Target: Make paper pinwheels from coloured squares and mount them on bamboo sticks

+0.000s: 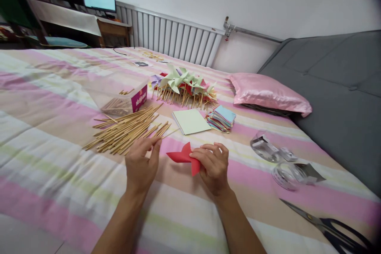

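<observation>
Both hands worked low over the striped bed (44,127). Right hand (212,164) pinched a folded red paper (184,156); left hand (141,164), fingers loosely spread, touched wooden sticks (125,131) just left.

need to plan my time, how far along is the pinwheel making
Done: a heap of finished pinwheels. In hand: right hand holds a folded red paper; left hand reaches the sticks. Left: a paper stack and many loose sticks.
</observation>
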The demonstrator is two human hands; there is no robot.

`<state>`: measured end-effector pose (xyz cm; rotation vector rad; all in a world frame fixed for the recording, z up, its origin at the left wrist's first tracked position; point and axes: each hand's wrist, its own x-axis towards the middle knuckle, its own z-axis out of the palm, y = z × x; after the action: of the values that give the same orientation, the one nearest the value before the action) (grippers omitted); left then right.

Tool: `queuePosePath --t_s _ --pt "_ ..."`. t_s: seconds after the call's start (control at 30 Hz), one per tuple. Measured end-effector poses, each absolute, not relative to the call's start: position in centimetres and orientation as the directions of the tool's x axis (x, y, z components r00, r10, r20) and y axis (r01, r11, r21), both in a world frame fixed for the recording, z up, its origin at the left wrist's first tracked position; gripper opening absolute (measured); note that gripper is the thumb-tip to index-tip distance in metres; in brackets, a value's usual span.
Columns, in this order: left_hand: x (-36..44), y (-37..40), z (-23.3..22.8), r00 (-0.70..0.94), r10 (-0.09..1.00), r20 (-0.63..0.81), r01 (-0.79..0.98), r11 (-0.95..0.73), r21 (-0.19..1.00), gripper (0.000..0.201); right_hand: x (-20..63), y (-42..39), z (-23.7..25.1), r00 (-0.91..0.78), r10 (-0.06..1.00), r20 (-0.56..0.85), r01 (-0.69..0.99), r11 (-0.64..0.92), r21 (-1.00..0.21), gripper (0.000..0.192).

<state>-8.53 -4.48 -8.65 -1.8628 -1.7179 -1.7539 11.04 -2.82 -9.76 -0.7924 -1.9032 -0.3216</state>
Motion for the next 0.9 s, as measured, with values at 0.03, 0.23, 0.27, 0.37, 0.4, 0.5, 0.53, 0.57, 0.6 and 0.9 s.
queuePosePath --t_s 0.03,0.23,0.27,0.37,0.4,0.5,0.53,0.57,0.6,0.9 --pt "-8.4 -4.6 -8.5 -0.184 0.634 0.751 0.724 -0.429 0.540 0.015 11.0 -2.8 -9.8 -0.282 0.379 0.881 0.653 0.749 -0.114 0.016" --pt "-7.6 -4.8 -8.3 0.041 0.645 0.763 0.740 -0.533 0.411 0.016 11.0 -2.9 -9.6 -0.252 0.384 0.888 0.679 0.724 -0.120 0.015" --pt "-7.5 -4.8 -8.3 0.051 0.646 0.762 0.737 -0.539 0.407 0.015 11.0 -3.0 -9.6 -0.242 0.379 0.893 0.685 0.719 -0.120 0.015" --pt "-7.4 -4.8 -8.3 0.073 0.645 0.761 0.731 -0.554 0.399 0.015 11.0 -3.0 -9.6 -0.209 0.351 0.913 0.705 0.701 -0.108 0.013" --pt "-7.4 -4.8 -8.3 0.079 0.646 0.759 0.730 -0.557 0.397 0.015 11.1 -3.0 -9.6 -0.200 0.344 0.918 0.711 0.696 -0.106 0.013" --pt "-7.3 -4.9 -8.4 0.088 0.654 0.751 0.725 -0.559 0.402 0.016 11.1 -3.0 -9.7 -0.188 0.334 0.924 0.718 0.689 -0.103 0.014" --pt "-7.3 -4.9 -8.4 0.088 0.655 0.750 0.724 -0.559 0.404 0.016 11.1 -3.0 -9.8 -0.186 0.338 0.923 0.719 0.687 -0.106 0.014" --pt "-7.3 -4.9 -8.5 0.086 0.656 0.749 0.722 -0.559 0.407 0.016 11.1 -3.0 -9.9 -0.183 0.344 0.921 0.721 0.684 -0.113 0.014" --pt "-7.3 -5.0 -8.5 0.084 0.657 0.749 0.720 -0.560 0.411 0.016 11.1 -3.0 -9.9 -0.176 0.351 0.920 0.721 0.682 -0.122 0.015" --pt "-7.1 -5.1 -8.2 0.059 0.673 0.737 0.687 -0.563 0.459 0.016 11.1 -3.0 -10.3 -0.114 0.390 0.914 0.691 0.692 -0.210 0.016"
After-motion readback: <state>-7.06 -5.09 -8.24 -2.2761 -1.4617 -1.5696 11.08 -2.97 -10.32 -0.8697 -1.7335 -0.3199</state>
